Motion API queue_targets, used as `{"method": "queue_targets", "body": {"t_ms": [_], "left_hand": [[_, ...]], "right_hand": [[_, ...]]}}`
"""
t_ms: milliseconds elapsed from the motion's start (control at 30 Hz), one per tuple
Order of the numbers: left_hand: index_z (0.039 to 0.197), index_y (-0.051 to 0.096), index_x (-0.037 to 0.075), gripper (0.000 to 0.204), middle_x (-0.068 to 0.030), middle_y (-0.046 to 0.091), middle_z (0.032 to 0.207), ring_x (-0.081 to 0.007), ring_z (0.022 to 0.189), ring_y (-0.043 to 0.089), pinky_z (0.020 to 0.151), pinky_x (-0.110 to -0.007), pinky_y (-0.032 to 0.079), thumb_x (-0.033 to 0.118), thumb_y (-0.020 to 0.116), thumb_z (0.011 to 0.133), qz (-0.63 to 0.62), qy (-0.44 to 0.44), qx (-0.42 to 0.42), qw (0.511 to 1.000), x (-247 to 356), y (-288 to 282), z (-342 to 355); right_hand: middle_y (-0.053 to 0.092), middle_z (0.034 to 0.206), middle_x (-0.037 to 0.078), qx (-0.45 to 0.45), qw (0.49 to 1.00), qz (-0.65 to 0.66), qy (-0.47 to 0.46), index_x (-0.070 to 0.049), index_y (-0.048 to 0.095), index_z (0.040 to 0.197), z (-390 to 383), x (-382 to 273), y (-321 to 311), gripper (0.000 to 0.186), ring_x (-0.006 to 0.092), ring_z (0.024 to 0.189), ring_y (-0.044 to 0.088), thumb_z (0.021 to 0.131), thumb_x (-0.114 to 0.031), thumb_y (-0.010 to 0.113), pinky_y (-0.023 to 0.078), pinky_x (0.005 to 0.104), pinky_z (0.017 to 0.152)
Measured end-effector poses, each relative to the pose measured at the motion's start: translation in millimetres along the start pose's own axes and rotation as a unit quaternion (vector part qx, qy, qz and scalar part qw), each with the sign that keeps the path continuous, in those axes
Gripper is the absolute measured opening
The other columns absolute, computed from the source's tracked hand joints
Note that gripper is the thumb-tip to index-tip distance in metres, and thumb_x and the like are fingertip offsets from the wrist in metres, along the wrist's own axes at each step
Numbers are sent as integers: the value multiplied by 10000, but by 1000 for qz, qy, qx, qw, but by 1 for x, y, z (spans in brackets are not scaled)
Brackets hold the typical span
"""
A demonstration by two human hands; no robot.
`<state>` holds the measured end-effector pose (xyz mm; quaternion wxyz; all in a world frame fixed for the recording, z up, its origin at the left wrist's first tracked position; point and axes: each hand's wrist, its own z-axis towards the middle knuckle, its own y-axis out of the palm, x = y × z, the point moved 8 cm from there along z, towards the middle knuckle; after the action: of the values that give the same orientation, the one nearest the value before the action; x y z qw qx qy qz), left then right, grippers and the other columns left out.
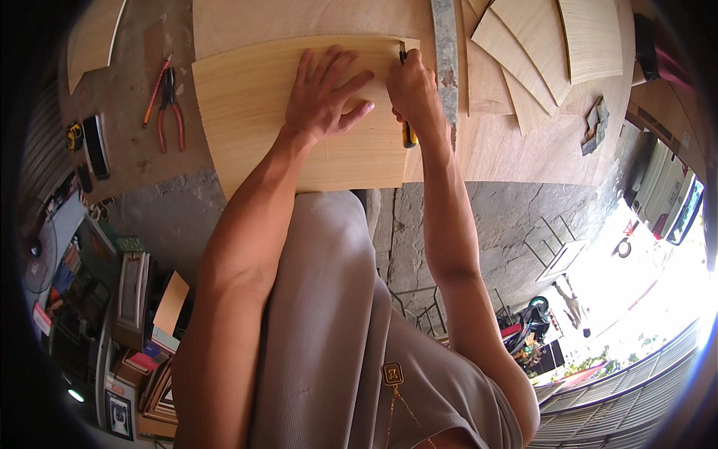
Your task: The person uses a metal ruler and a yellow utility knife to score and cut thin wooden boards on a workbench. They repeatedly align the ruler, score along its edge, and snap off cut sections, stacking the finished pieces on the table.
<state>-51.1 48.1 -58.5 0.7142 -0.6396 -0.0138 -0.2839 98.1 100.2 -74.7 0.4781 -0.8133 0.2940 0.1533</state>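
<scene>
My left hand [326, 96] lies flat with fingers spread on a thin sheet of wood veneer [247, 112]. Wrapped round a utility knife [409, 135] with a yellow and black handle is my right hand [416, 88]. The knife stands at the sheet's right edge, near its far corner, where a narrow strip [408, 46] shows beside the blade end. Whether the blade touches the wood is hard to see. Just right of that hand, a long grey metal straightedge [446, 67] runs away from me over a larger plywood board [493, 161].
Several cut veneer sheets [523, 52] overlap at the right, near a crumpled dark piece [596, 126]. To the left lie red-handled pliers [170, 112], a pencil [157, 90], a phone [96, 146] and a yellow tape measure [75, 137]. The table's near edge is close to my body.
</scene>
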Motion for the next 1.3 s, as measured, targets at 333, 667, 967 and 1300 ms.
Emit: {"method": "queue_targets", "body": {"t_ms": [333,667,967,1300], "left_hand": [[1257,615,337,470,-25,451,1461,-233,1416,374,1130,-659,209,600,613,867,11,3,-26,1000,-3,10,-4],[1303,588,379,530,7,410,1484,-206,1433,346,1089,-731,171,638,624,842,44,16,-44,998,1,9,-4],[1302,592,367,569,3,433,1437,-229,1383,395,1043,-770,206,614,697,800,26,17,-4,999,3,4,-2],[1293,593,224,627,-142,412,1457,-350,1416,337,1057,-809,116,516,757,763,31,8,-13,999,1,5,1]], "right_hand": [[598,576,253,3,1000,3,-11,59,417,934,-29,18,5,241,322,427,617,978,-177,417,506,404,401],[628,807,388,-13,995,75,60,77,446,1043,-57,27,10,259,571,800,627,960,-165,486,520,617,703],[612,732,367,59,996,64,12,17,443,1009,-117,38,29,242,530,619,607,1007,-224,467,490,593,534],[643,800,350,-116,970,-18,212,-7,447,1101,-299,123,127,205,573,773,610,996,-181,473,495,632,686]]}}
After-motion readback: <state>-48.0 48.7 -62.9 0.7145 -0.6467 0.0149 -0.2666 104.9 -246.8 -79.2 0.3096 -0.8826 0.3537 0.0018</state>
